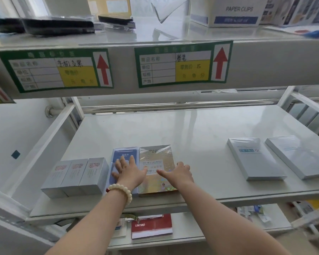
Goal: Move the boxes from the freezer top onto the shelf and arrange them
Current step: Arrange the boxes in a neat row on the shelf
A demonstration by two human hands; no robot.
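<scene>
I see the white middle shelf (pixel 201 137) already carrying the stock: two pale flat boxes (pixel 254 159) to the right, then the gold box (pixel 156 168) tight against the blue box (pixel 124 156), three small boxes (pixel 75 176) alongside. My left hand (pixel 130 173) lies flat and spread on blue; my right hand (pixel 179 174) cups gold's edge, seemingly squaring the row.
</scene>
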